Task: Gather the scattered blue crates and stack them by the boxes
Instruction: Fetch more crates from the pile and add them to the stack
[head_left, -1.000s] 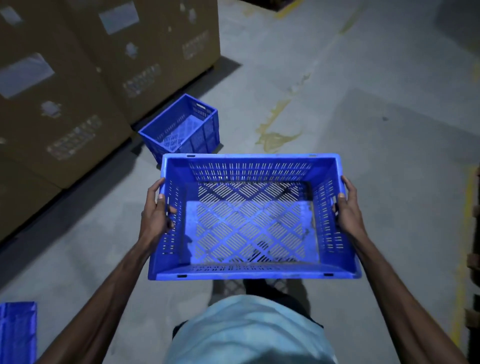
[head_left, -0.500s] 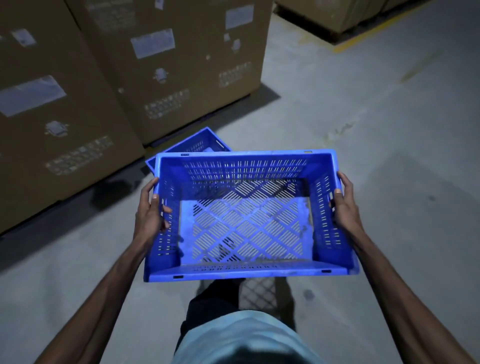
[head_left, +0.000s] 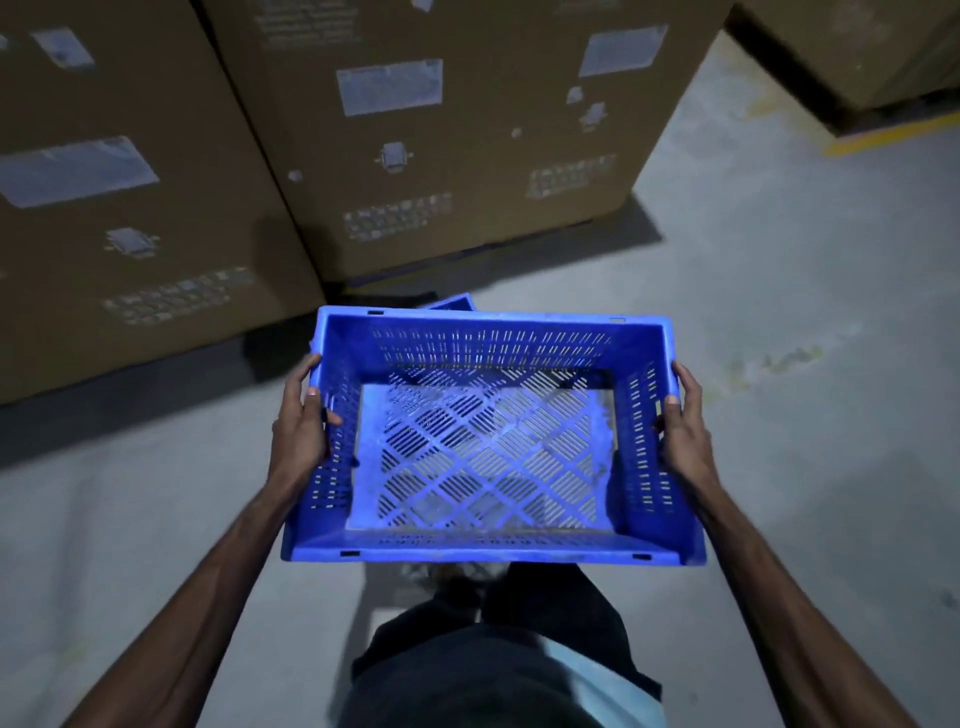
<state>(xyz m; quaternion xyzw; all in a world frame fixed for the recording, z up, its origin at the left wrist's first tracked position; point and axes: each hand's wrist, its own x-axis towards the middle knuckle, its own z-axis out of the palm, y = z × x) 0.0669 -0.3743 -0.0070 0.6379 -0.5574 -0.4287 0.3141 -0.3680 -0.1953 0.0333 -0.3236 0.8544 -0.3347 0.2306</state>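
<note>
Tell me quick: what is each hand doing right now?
Left hand: grips the left wall of the blue crate, thumb inside.
Right hand: grips its right wall.

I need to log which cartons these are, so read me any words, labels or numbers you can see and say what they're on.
The white stickers on the cardboard boxes: too blurred to read.
The printed blocks low on the boxes: too blurred to read.
The blue crate: no text visible.
</note>
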